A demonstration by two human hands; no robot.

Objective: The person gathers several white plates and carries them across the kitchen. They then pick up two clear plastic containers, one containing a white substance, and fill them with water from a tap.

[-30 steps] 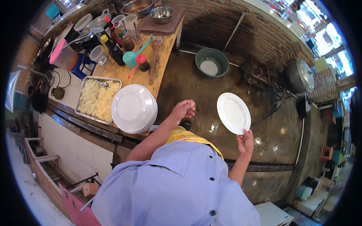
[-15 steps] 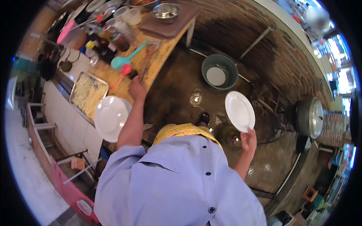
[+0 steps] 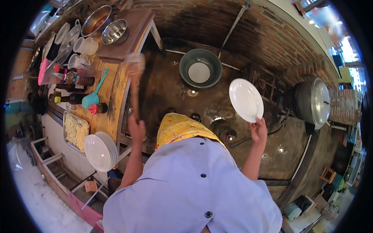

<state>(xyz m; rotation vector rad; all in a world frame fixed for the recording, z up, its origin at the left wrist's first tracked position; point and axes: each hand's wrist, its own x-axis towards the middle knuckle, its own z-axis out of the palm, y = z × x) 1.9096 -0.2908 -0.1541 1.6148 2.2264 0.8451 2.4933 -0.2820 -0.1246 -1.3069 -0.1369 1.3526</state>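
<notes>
White oval plate is held out over the wet floor, its near rim pinched by the right hand. A long wooden utensil is gripped at its handle end by the left hand, beside the edge of the table. Plate is probably best kept steady by a firm rim pinch, utensil clear of table. Utensil head is motion-blurred, its shape uncertain; fingertips under the rim cannot be made out.
</notes>
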